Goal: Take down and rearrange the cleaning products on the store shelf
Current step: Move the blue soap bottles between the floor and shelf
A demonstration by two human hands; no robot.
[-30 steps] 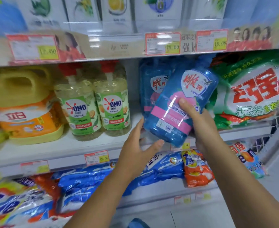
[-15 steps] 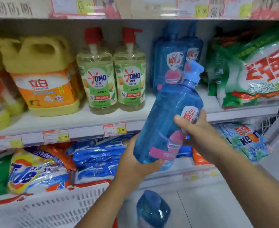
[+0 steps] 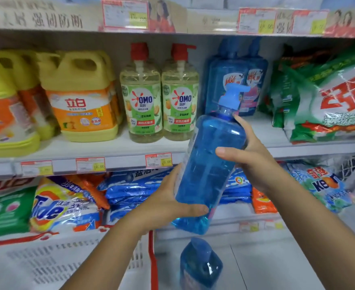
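Blue pump bottle point(image 3: 210, 164) held tilted in front of the shelf point(image 3: 118, 148), clear of it. Left hand point(image 3: 168, 204) cups its lower side, thumb across the front. Right hand point(image 3: 254, 158) grips the shoulder, fingers curled behind.

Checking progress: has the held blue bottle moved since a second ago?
Yes. The blue bottle has dropped: its base now hangs below the shelf edge.

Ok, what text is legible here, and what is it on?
"OMO": left pump bottle and right pump bottle.
"立白": yellow jug.
"Tide": detergent bag, lower shelf.
"10.00": price tag, middle shelf edge.
Held blue bottle: no label faces the camera.
Other tags, small print: too blurred.
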